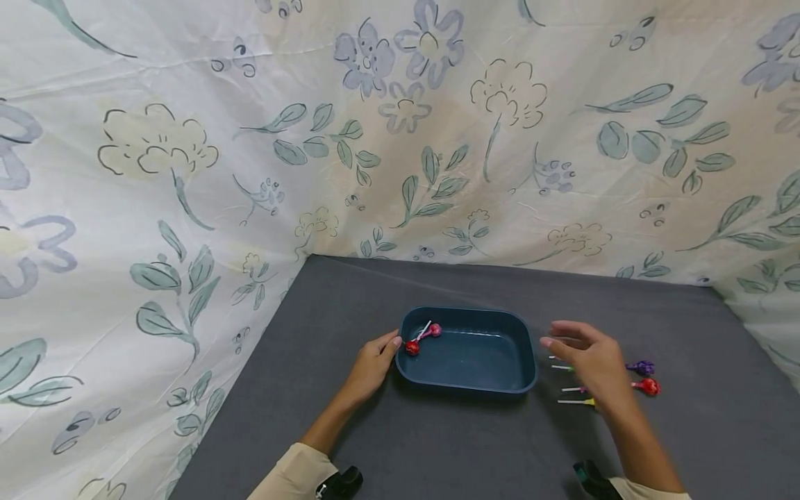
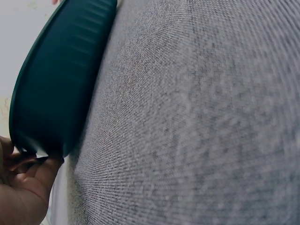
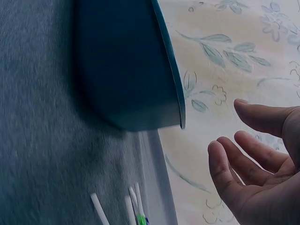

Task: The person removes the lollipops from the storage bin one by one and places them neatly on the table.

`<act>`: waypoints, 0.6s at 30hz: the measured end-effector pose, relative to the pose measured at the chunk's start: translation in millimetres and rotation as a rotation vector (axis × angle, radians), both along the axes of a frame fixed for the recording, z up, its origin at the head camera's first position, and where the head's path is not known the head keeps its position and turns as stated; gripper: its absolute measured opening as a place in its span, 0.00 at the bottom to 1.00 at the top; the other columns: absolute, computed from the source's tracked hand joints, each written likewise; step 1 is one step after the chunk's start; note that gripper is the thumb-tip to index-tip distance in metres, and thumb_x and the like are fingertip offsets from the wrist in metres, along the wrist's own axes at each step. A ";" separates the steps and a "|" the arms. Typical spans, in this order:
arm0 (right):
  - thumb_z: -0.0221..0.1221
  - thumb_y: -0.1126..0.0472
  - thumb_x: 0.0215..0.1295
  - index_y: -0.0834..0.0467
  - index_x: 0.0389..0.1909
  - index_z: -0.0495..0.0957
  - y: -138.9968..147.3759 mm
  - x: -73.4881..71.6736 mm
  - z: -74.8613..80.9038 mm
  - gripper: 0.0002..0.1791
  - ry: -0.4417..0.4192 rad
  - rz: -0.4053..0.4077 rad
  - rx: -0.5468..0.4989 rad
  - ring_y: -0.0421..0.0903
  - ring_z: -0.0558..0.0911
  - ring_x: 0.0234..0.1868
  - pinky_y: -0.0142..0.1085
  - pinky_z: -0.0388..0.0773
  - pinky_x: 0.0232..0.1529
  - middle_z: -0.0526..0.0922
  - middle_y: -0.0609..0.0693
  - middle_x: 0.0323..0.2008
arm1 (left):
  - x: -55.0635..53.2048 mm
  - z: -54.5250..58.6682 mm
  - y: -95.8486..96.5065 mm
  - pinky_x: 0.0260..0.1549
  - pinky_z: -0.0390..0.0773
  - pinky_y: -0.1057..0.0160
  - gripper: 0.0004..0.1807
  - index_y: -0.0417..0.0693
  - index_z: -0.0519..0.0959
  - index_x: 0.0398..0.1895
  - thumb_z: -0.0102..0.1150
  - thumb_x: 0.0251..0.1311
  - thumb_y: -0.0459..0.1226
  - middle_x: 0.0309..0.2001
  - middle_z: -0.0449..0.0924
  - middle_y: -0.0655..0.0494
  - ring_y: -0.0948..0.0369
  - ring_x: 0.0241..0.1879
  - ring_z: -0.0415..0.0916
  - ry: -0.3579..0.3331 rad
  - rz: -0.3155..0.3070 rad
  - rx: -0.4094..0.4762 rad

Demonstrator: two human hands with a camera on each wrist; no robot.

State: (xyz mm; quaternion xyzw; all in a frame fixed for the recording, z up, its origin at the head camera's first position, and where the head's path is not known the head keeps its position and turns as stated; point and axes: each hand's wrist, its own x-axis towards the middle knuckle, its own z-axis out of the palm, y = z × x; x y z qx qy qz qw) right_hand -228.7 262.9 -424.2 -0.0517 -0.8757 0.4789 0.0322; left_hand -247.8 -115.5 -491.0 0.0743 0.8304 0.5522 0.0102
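A dark blue rectangular container (image 1: 469,385) stands on the grey cloth. Its left end is gripped by my left hand (image 1: 370,369); the left wrist view shows those fingers (image 2: 44,176) at the end wall under the rim. Inside, near the left end, lie a red lollipop (image 1: 412,347) and a pink lollipop (image 1: 435,330), sticks crossing. My right hand (image 1: 590,357), holding nothing, hovers to the right of the container with thumb and fingers apart. Below it lie several lollipops, partly hidden by the hand, among them a purple one (image 1: 644,368) and a red one (image 1: 651,386).
A grey cloth (image 1: 300,417) covers the table. Behind and to the left hangs a white floral cloth (image 1: 400,187). White lollipop sticks (image 3: 99,208) point toward the container in the right wrist view.
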 end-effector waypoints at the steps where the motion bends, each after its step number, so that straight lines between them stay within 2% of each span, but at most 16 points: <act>1: 0.66 0.39 0.72 0.58 0.69 0.78 -2.3 -1.0 0.1 0.35 0.002 0.004 -0.003 0.60 0.84 0.59 0.24 0.78 0.43 0.83 0.62 0.63 | -0.2 0.0 0.1 0.73 0.69 0.42 0.26 0.36 0.74 0.74 0.49 0.84 0.44 0.70 0.77 0.42 0.48 0.71 0.73 0.005 0.002 -0.001; 8: 0.68 0.43 0.72 0.60 0.69 0.77 -13.5 -6.7 -0.4 0.33 0.002 0.034 -0.041 0.53 0.86 0.57 0.22 0.80 0.43 0.83 0.62 0.63 | -1.9 -0.7 2.0 0.69 0.73 0.43 0.25 0.37 0.75 0.73 0.50 0.84 0.43 0.67 0.80 0.43 0.52 0.60 0.77 0.019 0.009 0.015; 9: 0.68 0.44 0.72 0.60 0.69 0.77 -15.1 -7.7 -0.5 0.34 0.002 0.040 -0.046 0.49 0.86 0.56 0.22 0.80 0.44 0.83 0.62 0.63 | -1.9 -0.5 2.0 0.66 0.76 0.46 0.25 0.37 0.75 0.73 0.50 0.84 0.43 0.63 0.83 0.44 0.53 0.58 0.78 0.015 0.010 0.014; 11: 0.69 0.44 0.71 0.60 0.69 0.77 -19.2 -9.3 0.1 0.34 -0.007 0.053 -0.066 0.43 0.87 0.54 0.22 0.81 0.44 0.83 0.62 0.63 | -2.0 -0.7 1.8 0.66 0.76 0.46 0.25 0.37 0.75 0.73 0.50 0.84 0.44 0.61 0.84 0.44 0.54 0.55 0.77 0.013 0.011 0.013; 15: 0.69 0.43 0.71 0.59 0.69 0.77 -27.9 -11.6 2.6 0.34 -0.026 0.068 -0.073 0.36 0.87 0.48 0.24 0.81 0.45 0.85 0.60 0.61 | -2.2 0.2 1.8 0.70 0.74 0.45 0.26 0.38 0.74 0.74 0.49 0.84 0.45 0.63 0.83 0.45 0.54 0.57 0.77 -0.001 0.013 0.005; 16: 0.69 0.43 0.71 0.59 0.69 0.77 -30.2 -12.2 3.0 0.34 -0.030 0.074 -0.082 0.37 0.88 0.47 0.24 0.81 0.45 0.85 0.60 0.61 | -2.3 0.1 2.0 0.72 0.71 0.42 0.26 0.38 0.74 0.74 0.49 0.84 0.45 0.68 0.80 0.45 0.53 0.60 0.77 0.000 0.014 0.005; 18: 0.69 0.44 0.72 0.60 0.69 0.77 -34.2 -13.3 2.8 0.33 -0.032 0.087 -0.092 0.41 0.89 0.48 0.25 0.82 0.45 0.85 0.60 0.60 | -1.8 0.8 2.3 0.72 0.70 0.42 0.26 0.38 0.74 0.74 0.49 0.84 0.45 0.69 0.79 0.44 0.53 0.61 0.77 -0.002 0.013 -0.003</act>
